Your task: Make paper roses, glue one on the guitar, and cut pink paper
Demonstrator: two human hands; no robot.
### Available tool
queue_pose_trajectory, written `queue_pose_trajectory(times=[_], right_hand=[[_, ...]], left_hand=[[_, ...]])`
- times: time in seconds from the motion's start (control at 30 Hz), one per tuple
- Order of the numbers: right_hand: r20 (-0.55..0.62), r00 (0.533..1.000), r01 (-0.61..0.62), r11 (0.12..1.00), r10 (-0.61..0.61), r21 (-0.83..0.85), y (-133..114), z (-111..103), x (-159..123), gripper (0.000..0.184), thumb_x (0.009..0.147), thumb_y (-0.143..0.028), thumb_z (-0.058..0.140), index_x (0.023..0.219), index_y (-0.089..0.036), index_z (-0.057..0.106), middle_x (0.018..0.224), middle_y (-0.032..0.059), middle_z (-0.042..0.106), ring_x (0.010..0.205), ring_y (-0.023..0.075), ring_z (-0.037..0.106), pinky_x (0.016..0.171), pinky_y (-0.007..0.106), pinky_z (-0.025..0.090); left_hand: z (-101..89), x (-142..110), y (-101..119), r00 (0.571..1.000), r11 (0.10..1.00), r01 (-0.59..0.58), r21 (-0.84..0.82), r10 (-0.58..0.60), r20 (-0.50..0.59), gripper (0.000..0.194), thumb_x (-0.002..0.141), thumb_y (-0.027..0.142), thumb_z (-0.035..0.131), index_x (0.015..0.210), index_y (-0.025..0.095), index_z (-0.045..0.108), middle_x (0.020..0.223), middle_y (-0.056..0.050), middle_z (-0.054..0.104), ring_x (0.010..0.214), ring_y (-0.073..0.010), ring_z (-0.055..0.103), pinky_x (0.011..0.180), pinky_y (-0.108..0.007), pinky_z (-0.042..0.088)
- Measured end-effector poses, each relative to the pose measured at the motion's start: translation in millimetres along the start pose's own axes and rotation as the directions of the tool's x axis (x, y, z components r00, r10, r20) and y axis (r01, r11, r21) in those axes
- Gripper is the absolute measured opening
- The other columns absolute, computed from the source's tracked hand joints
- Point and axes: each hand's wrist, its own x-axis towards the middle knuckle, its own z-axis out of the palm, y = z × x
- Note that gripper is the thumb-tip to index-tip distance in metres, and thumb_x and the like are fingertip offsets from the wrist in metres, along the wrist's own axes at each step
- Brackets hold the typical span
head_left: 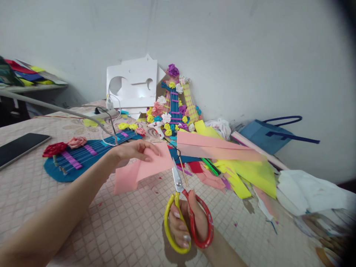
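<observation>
My left hand [136, 150] pinches a pink sheet of paper [144, 168] and holds it up over the table. My right hand [185, 222] grips scissors [183, 207] with yellow and red handles, fingers through the loops. The blades point up and away, their tip at the pink paper's right edge. A thin wooden stick [182, 167] lies just beside the blades.
A blue paper guitar [83, 155] with paper roses lies at left, a dark phone [19, 146] beyond it. Pink and yellow paper strips [222, 155] pile up at right. A flowered paper craft [174, 107], white cardboard [133, 85], power strip [104, 113], blue bag [264, 135].
</observation>
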Motion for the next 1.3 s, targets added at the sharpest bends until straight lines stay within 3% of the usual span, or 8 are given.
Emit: queue_pose_trajectory(times=[0.13,0.33,0.63,1.0,1.2,1.3], right_hand=[[-0.014,1.000,-0.001,1.000,0.001,0.010,2,0,-1,0.070,0.085,-0.072,0.021,0.080,-0.013,0.057,0.055,-0.0039,0.044,0.036,0.0052,0.036,0.034,0.017,0.037],[-0.076,0.997,-0.023,0.998,0.019,-0.058,1,6,1,0.077,0.079,-0.078,0.019,0.082,-0.012,0.057,0.057,-0.0010,0.048,0.043,0.0089,0.045,0.038,0.021,0.041],[-0.135,0.991,-0.010,0.995,-0.004,-0.102,1,6,1,0.080,0.075,-0.082,0.013,0.079,-0.013,0.055,0.055,-0.0025,0.046,0.039,0.0080,0.043,0.035,0.020,0.038],[-0.114,0.993,-0.009,0.999,0.006,-0.032,3,0,1,0.078,0.073,-0.083,0.016,0.076,-0.015,0.053,0.053,-0.0041,0.045,0.036,0.0060,0.038,0.034,0.019,0.038],[-0.112,0.994,-0.018,0.999,0.013,-0.043,3,1,1,0.072,0.074,-0.082,0.023,0.074,-0.016,0.052,0.051,-0.0062,0.042,0.033,0.0041,0.033,0.032,0.016,0.035],[-0.114,0.993,-0.017,0.998,0.010,-0.055,4,0,1,0.076,0.074,-0.082,0.020,0.078,-0.014,0.055,0.053,-0.0047,0.044,0.036,0.0062,0.039,0.034,0.019,0.038]], left_hand=[[-2.1,1,-3,1.000,1.000,0.014,-0.015,-0.013,0.015,0.027,0.073,0.021,0.072,0.100,0.021,0.068,0.111,-0.005,0.066,0.095,-0.0132,0.061,0.077,-0.020,0.048],[2.4,1,0,0.999,0.999,0.030,-0.009,-0.030,0.022,0.030,0.073,0.022,0.072,0.103,0.020,0.067,0.114,-0.007,0.064,0.103,-0.0177,0.059,0.081,-0.025,0.049],[8.9,3,7,0.996,0.999,0.004,0.052,-0.008,0.090,0.028,0.075,0.025,0.071,0.102,0.020,0.068,0.114,-0.008,0.065,0.103,-0.0185,0.059,0.080,-0.024,0.049],[10.6,2,7,0.997,0.997,0.044,0.061,-0.048,0.060,0.028,0.076,0.025,0.070,0.103,0.021,0.068,0.113,-0.006,0.066,0.089,-0.0139,0.061,0.072,-0.020,0.046],[7.5,2,3,0.997,0.995,0.028,0.091,-0.034,0.062,0.029,0.076,0.025,0.069,0.105,0.020,0.067,0.115,-0.008,0.065,0.096,-0.0169,0.060,0.075,-0.022,0.047],[7.8,2,4,0.996,0.995,0.028,0.101,-0.036,0.077,0.030,0.076,0.025,0.070,0.105,0.020,0.067,0.114,-0.008,0.065,0.100,-0.0185,0.060,0.077,-0.024,0.048]])
